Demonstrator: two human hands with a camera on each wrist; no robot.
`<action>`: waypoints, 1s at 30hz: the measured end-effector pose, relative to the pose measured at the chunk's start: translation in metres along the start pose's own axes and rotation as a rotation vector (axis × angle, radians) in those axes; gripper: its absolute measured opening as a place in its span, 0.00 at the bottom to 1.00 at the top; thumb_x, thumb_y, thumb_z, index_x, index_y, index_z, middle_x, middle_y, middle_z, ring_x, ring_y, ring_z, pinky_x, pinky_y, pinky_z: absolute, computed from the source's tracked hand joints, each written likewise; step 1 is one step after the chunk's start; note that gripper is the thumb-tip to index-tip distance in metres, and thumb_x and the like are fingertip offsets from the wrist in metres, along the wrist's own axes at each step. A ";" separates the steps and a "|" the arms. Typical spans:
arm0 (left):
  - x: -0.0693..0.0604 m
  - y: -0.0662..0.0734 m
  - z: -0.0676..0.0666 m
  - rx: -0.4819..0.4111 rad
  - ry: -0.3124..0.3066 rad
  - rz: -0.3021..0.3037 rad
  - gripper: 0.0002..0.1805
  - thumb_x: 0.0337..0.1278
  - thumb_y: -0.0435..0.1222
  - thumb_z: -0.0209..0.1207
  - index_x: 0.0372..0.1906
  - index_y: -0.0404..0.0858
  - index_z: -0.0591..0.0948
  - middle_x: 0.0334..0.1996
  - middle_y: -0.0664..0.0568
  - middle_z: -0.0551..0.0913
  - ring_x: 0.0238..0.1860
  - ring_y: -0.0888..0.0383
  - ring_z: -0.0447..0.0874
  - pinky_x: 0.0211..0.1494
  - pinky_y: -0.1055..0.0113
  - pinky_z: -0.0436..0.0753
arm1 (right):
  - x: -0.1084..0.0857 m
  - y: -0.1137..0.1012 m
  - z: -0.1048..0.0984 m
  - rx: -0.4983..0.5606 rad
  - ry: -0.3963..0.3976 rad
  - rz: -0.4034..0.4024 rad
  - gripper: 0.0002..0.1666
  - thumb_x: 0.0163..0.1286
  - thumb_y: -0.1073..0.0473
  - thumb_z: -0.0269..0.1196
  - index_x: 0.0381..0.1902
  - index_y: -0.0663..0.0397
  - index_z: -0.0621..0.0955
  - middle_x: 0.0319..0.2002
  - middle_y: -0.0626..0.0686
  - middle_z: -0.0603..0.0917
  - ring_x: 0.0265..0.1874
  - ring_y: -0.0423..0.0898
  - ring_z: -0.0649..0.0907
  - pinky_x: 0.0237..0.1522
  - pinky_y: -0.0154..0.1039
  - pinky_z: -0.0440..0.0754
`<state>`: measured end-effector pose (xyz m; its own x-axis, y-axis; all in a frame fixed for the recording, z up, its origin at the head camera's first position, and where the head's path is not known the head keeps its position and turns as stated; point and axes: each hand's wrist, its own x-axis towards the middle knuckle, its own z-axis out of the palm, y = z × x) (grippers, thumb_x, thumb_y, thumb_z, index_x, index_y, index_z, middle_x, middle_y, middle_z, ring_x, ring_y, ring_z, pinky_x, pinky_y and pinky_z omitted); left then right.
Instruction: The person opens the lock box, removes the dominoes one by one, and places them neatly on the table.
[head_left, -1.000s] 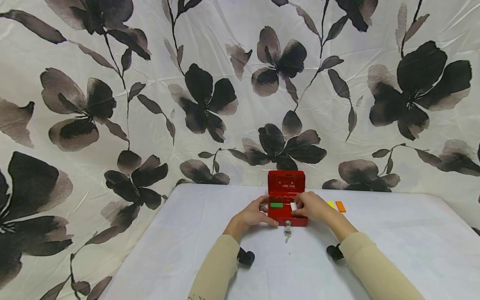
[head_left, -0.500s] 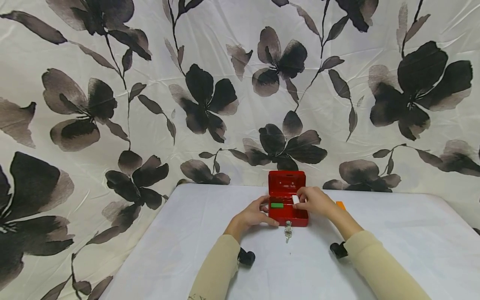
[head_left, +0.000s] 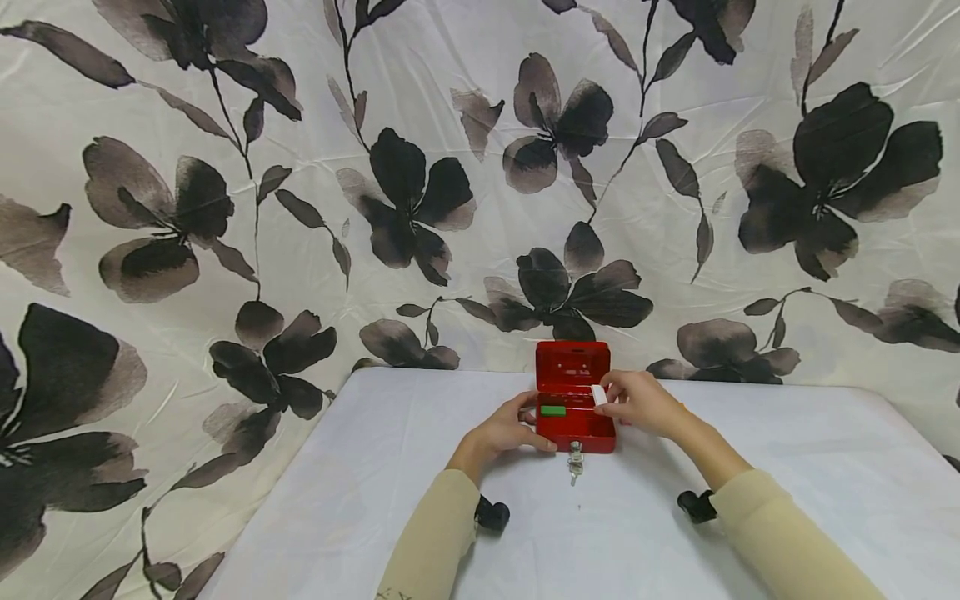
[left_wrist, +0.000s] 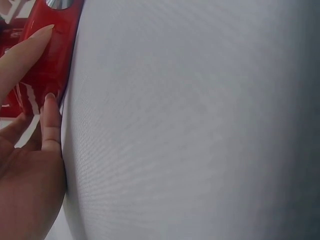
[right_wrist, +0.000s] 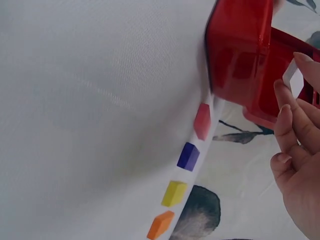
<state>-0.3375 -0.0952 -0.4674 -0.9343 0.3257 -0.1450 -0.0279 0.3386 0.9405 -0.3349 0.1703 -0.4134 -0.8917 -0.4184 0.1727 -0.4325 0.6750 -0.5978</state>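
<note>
A red cash box (head_left: pixel 592 445) stands on the white table with its lid (head_left: pixel 573 363) raised. My left hand (head_left: pixel 501 430) grips its front left corner, thumb on the front face and fingers along the side, as the left wrist view (left_wrist: pixel 30 185) shows. Between thumb and fingers of my right hand (head_left: pixel 647 405) a white block (head_left: pixel 598 395) is pinched, tilted, over the box's right edge. The right wrist view shows the white block (right_wrist: pixel 294 80) near the open box. Inside the box at the left lies a green block (head_left: pixel 553 411).
Keys (head_left: pixel 575 468) hang from the lock at the box's front. Right of the box, a row of pink (right_wrist: pixel 202 121), purple (right_wrist: pixel 188 156), yellow (right_wrist: pixel 174 193) and orange blocks (right_wrist: pixel 160 225) stands on the table, hidden by my right hand in the head view.
My right hand has drawn the white block up and rightward from inside the box to its right edge. Its arm now hides the yellow and orange blocks. My left hand has stayed put.
</note>
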 end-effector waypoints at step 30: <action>0.000 -0.001 -0.001 0.011 -0.012 0.012 0.50 0.45 0.30 0.78 0.76 0.46 0.67 0.57 0.51 0.78 0.55 0.50 0.72 0.60 0.52 0.79 | -0.052 0.044 -0.043 -0.110 0.095 -0.019 0.24 0.61 0.59 0.75 0.49 0.68 0.81 0.29 0.44 0.82 0.34 0.44 0.80 0.35 0.39 0.79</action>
<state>-0.3384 -0.0965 -0.4676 -0.9303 0.3402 -0.1371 -0.0127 0.3438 0.9390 -0.3131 0.2477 -0.4149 -0.8896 -0.3759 0.2594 -0.4567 0.7322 -0.5054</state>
